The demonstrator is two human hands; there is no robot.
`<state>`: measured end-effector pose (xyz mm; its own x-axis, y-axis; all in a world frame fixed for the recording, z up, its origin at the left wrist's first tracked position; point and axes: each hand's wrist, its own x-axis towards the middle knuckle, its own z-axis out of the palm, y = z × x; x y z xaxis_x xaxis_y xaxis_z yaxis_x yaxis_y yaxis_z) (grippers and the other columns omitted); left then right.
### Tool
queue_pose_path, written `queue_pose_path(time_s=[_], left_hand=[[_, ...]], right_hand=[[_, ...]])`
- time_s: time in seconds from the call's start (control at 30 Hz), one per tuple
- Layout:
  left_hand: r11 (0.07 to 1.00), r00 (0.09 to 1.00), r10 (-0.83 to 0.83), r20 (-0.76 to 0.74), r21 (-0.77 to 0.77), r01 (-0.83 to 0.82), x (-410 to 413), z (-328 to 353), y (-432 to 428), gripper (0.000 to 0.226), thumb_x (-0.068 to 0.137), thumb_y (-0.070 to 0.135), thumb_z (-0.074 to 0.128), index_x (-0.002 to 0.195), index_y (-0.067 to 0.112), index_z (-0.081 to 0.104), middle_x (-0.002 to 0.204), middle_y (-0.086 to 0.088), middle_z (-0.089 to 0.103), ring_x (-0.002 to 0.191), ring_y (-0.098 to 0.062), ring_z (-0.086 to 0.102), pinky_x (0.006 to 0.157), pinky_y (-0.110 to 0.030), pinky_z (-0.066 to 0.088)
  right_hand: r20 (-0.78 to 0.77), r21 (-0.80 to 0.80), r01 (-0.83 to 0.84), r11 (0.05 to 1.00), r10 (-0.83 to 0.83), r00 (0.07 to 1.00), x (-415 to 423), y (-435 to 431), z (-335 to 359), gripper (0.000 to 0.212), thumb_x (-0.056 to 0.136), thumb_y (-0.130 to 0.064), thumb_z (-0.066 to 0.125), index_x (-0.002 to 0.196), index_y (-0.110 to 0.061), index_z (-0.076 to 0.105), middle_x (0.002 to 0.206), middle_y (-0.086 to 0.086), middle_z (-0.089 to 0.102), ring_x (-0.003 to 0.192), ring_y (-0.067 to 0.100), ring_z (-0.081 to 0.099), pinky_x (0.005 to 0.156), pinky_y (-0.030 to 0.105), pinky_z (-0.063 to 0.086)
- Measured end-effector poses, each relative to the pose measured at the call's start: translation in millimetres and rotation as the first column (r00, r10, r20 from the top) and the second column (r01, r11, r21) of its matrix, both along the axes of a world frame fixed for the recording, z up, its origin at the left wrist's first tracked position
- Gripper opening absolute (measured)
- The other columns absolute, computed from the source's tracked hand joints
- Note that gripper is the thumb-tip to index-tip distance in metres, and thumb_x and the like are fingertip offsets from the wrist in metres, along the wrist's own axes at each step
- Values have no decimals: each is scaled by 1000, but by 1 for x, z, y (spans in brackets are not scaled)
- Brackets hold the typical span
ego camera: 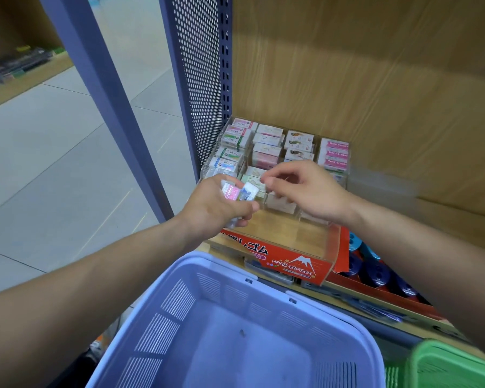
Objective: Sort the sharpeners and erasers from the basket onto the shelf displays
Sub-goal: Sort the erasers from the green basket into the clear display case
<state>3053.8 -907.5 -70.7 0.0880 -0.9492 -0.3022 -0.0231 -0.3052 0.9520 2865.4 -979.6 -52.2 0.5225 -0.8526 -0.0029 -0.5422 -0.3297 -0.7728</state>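
Observation:
My left hand [220, 204] grips a few small wrapped erasers [240, 191], one pink and one white and blue, just above the front left of a clear eraser display [315, 247] with a red "HARD ERASER" front. My right hand [305, 189] hovers over the display's middle, its thumb and forefinger curled close together; nothing shows between them. Rows of boxed erasers [266, 148] fill the display's back compartments. The lilac basket [235, 326] sits below my arms and looks bare inside. Blue sharpeners [375, 271] lie in a red tray to the right.
A perforated blue shelf upright [202, 79] stands left of the display, and a wooden back panel [375, 79] rises behind it. A green basket [454, 365] shows at the bottom right corner. Tiled floor [53, 149] lies to the left.

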Motion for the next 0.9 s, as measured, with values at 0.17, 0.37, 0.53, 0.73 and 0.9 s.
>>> queue_pose_path(time_s=[0.17,0.37,0.53,0.73,0.9], left_hand=[[999,1000,7,17,-43,-6,-7,3,1,38,75,-4,83,102,10,60,88,-14,69,68,-19,70,61,-31,61],[998,999,49,23,-39,-48,-5,1,-1,36,77,-9,80,96,13,59,98,-23,71,73,-27,70,61,-33,61],[996,994,88,58,-22,-86,-1,0,-4,34,81,1,81,102,11,57,92,-13,71,62,-19,64,55,-30,59],[994,989,98,108,42,-103,11,-1,-2,40,84,15,82,112,14,54,88,-10,64,61,-14,59,60,-38,63],[992,986,102,136,60,-111,21,3,-1,44,85,21,81,118,15,52,97,-9,64,66,-16,61,57,-37,61]], right_hand=[[205,291,-85,953,25,978,11,11,3,17,92,-8,70,108,-13,70,77,-4,66,64,8,64,65,23,54],[352,486,-46,873,-148,924,-3,5,1,17,89,9,66,102,-2,63,84,19,69,68,18,72,67,24,60],[280,541,39,840,-224,934,-13,3,-7,13,93,2,65,99,-9,63,90,14,74,75,23,72,68,31,61],[250,537,112,836,-285,925,-18,0,-11,19,102,-15,58,119,-19,66,101,14,54,84,24,60,68,39,62],[264,506,173,845,-343,902,-12,-4,-14,36,88,-8,75,122,-10,59,96,14,64,76,15,67,61,28,59]])
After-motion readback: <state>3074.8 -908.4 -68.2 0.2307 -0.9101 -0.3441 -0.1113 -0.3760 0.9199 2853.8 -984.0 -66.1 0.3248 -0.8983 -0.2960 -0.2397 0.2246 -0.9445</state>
